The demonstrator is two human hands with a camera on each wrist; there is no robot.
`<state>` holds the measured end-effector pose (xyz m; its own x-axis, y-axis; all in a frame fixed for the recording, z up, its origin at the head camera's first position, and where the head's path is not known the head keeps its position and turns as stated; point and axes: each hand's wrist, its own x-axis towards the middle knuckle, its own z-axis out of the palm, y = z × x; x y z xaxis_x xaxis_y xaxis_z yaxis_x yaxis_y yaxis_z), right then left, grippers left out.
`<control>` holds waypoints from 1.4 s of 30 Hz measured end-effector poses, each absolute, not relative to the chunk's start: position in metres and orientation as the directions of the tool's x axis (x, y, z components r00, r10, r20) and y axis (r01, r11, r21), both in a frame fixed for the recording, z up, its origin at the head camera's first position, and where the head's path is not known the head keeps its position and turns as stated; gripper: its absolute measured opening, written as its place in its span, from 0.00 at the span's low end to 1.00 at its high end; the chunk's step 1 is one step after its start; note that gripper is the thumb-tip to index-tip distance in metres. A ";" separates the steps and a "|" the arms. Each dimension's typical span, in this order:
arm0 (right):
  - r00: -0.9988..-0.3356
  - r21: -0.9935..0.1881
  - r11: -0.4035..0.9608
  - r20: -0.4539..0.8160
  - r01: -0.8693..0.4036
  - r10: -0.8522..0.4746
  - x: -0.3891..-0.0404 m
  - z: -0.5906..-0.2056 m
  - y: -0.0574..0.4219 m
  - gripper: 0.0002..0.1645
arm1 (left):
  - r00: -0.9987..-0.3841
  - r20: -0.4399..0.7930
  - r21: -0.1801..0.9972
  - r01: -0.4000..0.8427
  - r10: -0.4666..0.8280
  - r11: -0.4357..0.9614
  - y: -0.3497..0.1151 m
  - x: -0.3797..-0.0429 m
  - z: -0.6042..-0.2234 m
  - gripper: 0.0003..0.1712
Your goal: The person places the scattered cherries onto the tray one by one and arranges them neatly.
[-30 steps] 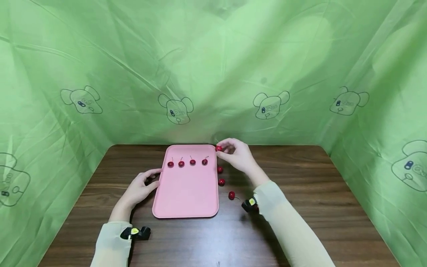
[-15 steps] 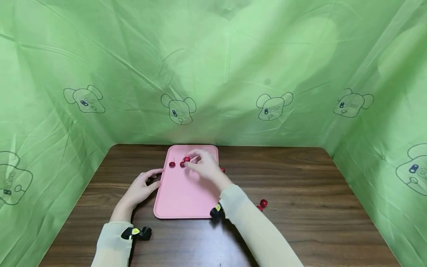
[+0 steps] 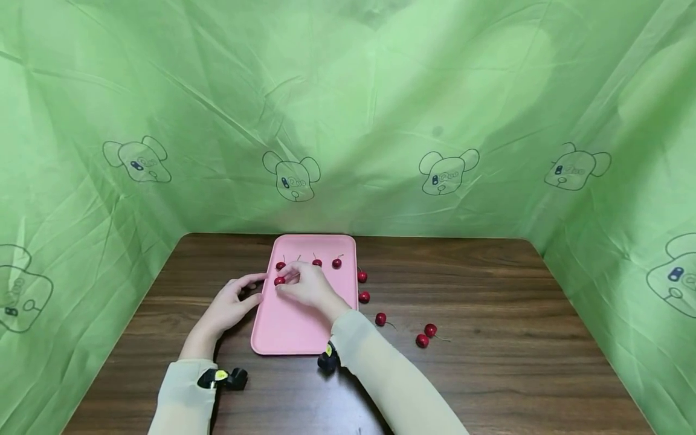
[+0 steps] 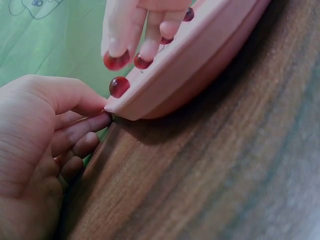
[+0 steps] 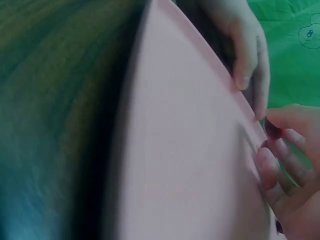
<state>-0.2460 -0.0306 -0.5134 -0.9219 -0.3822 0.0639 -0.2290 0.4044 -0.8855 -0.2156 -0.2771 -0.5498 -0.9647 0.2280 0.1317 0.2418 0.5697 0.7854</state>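
A pink rectangular tray lies on the table, bearing a row of small red cherries with thin stems, such as the rightmost cherry. My right hand pinches another cherry between thumb and fingertips, low over the tray's left side, just nearer than the row's left-end cherry. That hand mostly hides one cherry of the row. In the left wrist view the held cherry hangs beneath the fingers. My left hand touches the tray's left rim with thumb and forefinger, its fingers loosely extended.
Right of the tray, loose cherries lie on the dark wooden table: two cherries near its rim, a cherry farther forward, and a pair of cherries beyond. A green fabric backdrop encloses the table's back and sides.
My right hand has carried the pinched cherry from beyond the tray's right rim across to its left side, then slightly nearer. The left hand stays at the rim.
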 end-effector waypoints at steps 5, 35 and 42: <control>-0.927 -0.888 0.408 0.051 -0.212 -0.372 -0.245 -0.518 -0.034 0.17 | -0.964 0.132 0.787 0.244 0.232 0.567 -0.277 -0.217 -0.549 0.27; -0.896 -0.823 0.502 0.021 -0.268 -0.443 -0.245 -0.515 -0.035 0.19 | -0.957 0.175 0.794 0.277 0.232 0.541 -0.277 -0.214 -0.549 0.28; -0.877 -0.851 0.460 0.002 -0.254 -0.481 -0.234 -0.485 -0.017 0.24 | -0.957 0.169 0.800 0.274 0.238 0.534 -0.277 -0.215 -0.550 0.28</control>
<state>-0.2338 -0.0172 -0.4850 -0.8769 -0.4807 0.0021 -0.2541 0.4598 -0.8509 -0.2149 -0.2765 -0.5500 -0.9566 0.2376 0.1686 0.2737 0.5344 0.7997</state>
